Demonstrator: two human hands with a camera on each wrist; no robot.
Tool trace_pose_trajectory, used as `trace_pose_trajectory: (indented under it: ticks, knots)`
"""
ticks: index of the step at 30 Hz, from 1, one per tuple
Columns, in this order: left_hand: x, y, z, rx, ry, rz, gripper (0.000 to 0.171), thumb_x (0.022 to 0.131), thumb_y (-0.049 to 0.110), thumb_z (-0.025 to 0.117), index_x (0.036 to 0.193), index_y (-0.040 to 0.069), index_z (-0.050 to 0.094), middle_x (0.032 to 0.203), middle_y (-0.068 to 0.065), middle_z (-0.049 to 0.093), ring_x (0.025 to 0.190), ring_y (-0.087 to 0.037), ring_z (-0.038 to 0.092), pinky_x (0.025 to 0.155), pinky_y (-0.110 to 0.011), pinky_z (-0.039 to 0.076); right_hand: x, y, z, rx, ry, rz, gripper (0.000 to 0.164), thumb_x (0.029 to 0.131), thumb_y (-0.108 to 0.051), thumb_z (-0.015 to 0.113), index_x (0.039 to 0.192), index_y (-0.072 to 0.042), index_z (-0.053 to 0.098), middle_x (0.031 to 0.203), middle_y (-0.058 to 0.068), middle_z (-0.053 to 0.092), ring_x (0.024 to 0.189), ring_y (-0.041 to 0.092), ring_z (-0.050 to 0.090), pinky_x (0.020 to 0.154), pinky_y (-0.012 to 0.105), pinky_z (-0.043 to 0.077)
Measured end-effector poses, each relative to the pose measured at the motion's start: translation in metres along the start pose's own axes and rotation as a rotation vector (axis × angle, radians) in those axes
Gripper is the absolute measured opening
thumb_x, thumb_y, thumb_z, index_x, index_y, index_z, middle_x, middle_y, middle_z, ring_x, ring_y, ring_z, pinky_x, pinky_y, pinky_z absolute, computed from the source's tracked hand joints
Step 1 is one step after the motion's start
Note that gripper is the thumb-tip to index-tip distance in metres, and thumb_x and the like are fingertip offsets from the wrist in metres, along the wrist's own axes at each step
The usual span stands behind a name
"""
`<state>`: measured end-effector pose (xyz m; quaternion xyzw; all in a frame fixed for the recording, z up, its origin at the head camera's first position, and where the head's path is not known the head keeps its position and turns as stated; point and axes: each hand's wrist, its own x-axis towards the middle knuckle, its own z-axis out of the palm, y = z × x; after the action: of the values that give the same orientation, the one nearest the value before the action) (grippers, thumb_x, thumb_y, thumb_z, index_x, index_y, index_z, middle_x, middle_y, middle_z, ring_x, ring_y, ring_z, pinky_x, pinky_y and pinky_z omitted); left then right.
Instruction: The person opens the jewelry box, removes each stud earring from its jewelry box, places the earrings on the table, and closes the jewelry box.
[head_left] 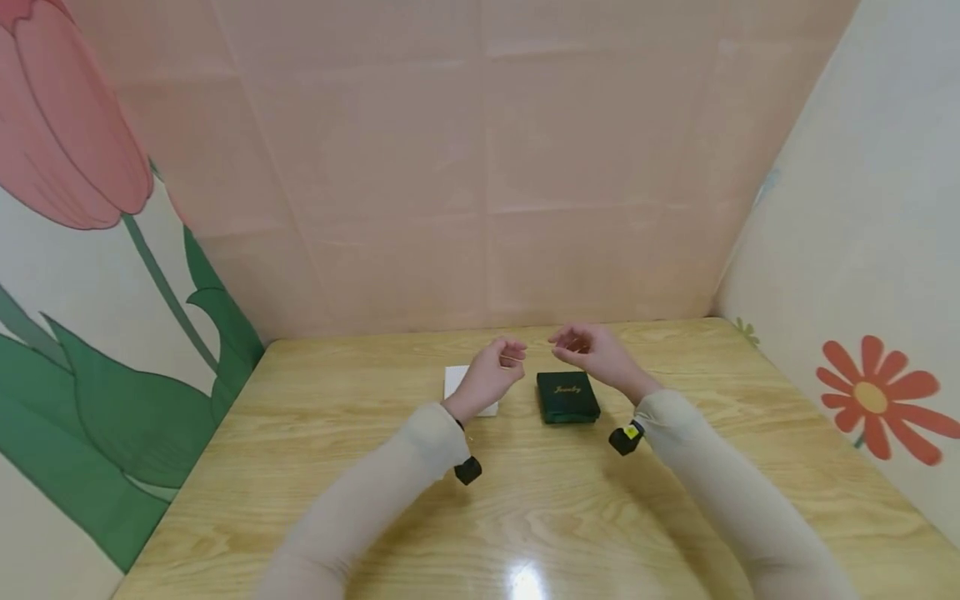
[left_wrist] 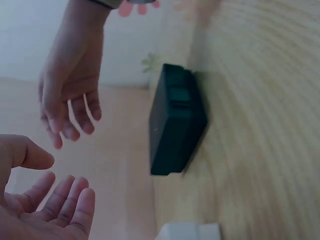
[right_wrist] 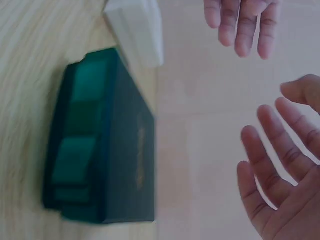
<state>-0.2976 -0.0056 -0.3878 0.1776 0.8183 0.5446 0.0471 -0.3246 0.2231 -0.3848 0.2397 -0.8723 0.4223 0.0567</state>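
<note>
A dark green jewelry box (head_left: 567, 398) with gold lettering on its lid sits closed on the wooden table. To its left lies a white box (head_left: 455, 379), partly covered by my left hand (head_left: 489, 382) in the head view. That hand hovers above the table with relaxed, slightly bent fingers and nothing in them. My right hand (head_left: 597, 357) is raised over the far side of the jewelry box, its fingers loose and holding nothing. In the right wrist view, green ribbon-like bands (right_wrist: 75, 160) show on the jewelry box's side. The hands face each other, apart.
The wooden table (head_left: 525, 500) reaches back to a pink wall covering (head_left: 480, 167). Side panels with a painted tulip (head_left: 67, 117) at left and a red flower (head_left: 870, 398) at right flank it. A small black camera (head_left: 626, 437) hangs at the right wrist, another (head_left: 468, 471) at the left.
</note>
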Motion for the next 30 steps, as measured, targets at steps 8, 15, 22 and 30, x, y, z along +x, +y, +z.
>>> trace_pose_trajectory:
  ticks: [8, 15, 22, 30]
  knots:
    - [-0.003, -0.011, 0.03, 0.043, -0.18, -0.201, 0.064, 0.093, 0.02, 0.06, 0.147, 0.002, 0.032, 0.142, -0.02, 0.046, 0.125, -0.03, 0.05, 0.1, -0.044, 0.045, -0.011, 0.024, -0.003, -0.09, -0.249, 0.109, 0.066, 0.086, -0.034, 0.073, 0.141, -0.01, 0.046, 0.141, 0.018, 0.048, 0.126, 0.043, 0.044, 0.1, 0.062, 0.037]
    - [-0.006, -0.019, 0.044, 0.045, -0.225, -0.3, 0.075, 0.088, 0.021, 0.064, 0.147, -0.007, 0.027, 0.144, -0.025, 0.043, 0.129, -0.032, 0.047, 0.104, -0.047, 0.041, -0.015, 0.033, 0.003, -0.15, -0.441, 0.189, 0.1, 0.074, -0.036, 0.083, 0.151, -0.007, 0.028, 0.153, 0.026, 0.026, 0.139, 0.047, 0.024, 0.107, 0.065, 0.026]
    - [-0.008, -0.02, 0.05, -0.069, -0.208, -0.375, 0.071, 0.087, 0.016, 0.064, 0.145, -0.009, 0.03, 0.138, -0.02, 0.049, 0.105, -0.023, 0.055, 0.093, -0.038, 0.046, -0.017, 0.038, 0.012, -0.18, -0.486, 0.224, 0.106, 0.069, -0.032, 0.087, 0.152, -0.007, 0.027, 0.146, 0.028, 0.032, 0.128, 0.043, 0.037, 0.101, 0.058, 0.034]
    - [-0.005, -0.023, 0.056, -0.189, -0.255, -0.367, 0.051, 0.089, 0.008, 0.059, 0.135, -0.006, 0.043, 0.112, -0.005, 0.059, 0.078, -0.014, 0.045, 0.071, -0.027, 0.037, -0.016, 0.039, 0.018, -0.217, -0.479, 0.259, 0.105, 0.067, -0.033, 0.089, 0.151, -0.016, 0.029, 0.143, 0.025, 0.032, 0.124, 0.043, 0.038, 0.094, 0.057, 0.038]
